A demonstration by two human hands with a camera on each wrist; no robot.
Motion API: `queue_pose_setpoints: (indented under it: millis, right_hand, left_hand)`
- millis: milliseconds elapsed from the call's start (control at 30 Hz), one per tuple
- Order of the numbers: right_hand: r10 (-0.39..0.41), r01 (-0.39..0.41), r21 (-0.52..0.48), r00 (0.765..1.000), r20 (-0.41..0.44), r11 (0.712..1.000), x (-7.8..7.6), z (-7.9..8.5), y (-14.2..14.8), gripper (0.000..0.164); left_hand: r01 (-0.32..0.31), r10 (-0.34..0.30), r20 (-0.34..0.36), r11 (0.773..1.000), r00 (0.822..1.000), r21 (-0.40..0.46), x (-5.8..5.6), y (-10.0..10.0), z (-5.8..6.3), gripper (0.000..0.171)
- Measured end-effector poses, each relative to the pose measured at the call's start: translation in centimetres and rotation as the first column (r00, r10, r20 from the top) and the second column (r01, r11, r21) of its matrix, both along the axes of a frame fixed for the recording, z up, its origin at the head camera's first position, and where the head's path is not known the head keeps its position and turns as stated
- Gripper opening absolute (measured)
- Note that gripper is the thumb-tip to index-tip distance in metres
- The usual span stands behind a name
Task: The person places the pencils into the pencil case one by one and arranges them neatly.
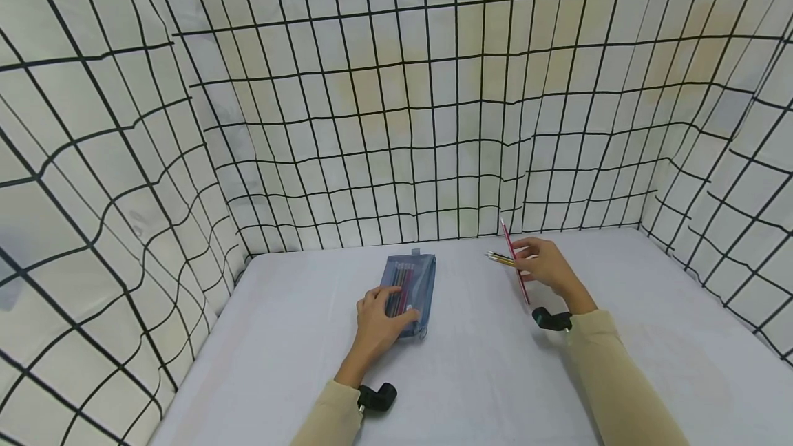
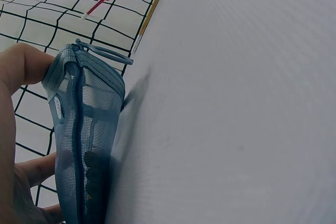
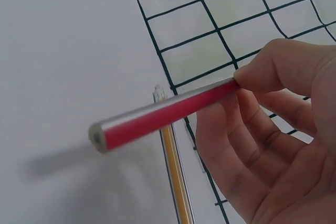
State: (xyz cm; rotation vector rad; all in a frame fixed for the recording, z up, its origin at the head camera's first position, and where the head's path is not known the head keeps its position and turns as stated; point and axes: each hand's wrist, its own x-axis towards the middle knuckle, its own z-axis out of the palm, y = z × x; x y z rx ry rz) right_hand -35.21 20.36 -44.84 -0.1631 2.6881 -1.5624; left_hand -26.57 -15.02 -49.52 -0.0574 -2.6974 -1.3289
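My R fingers (image 3: 220, 145) pinch a red pencil (image 3: 157, 120), its ends sticking out ahead of & behind them. Yellow & dark pencils (image 1: 500, 258) lie just L of these fingers. My L fingers (image 1: 372, 298), thumb set apart & curved, hold a blue mesh pouch (image 1: 427, 288) on the worktop (image 1: 297, 308); more pencils (image 1: 401, 281) show thru it, by the fingertips. Behind: a blk device (image 1: 376, 398) on each wrist, beige sleeves (image 1: 626, 377). Beyond: wht backdrop (image 1: 434, 126) w/ blk grid.
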Motion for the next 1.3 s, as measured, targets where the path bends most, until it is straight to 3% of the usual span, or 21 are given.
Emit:
queue_pose_setpoints:
  millis: [500, 1300]
  right_hand:
    - [0.001, 0.018, -0.139, 0.991, 0.135, 0.99, -0.1, -0.2, -3.1, 0.043]
    - [0.056, 0.0, -0.237, 0.972, 0.229, 0.971, 0.8, -1.5, -7.5, 0.039]
  left_hand:
    - [-0.002, 0.002, -0.001, 1.0, 1.0, 0.002, -0.1, 0.0, 0.0, 0.07]
    - [0.001, -0.001, 0.002, 1.0, 1.0, -0.004, -0.1, -0.1, -0.1, 0.07]
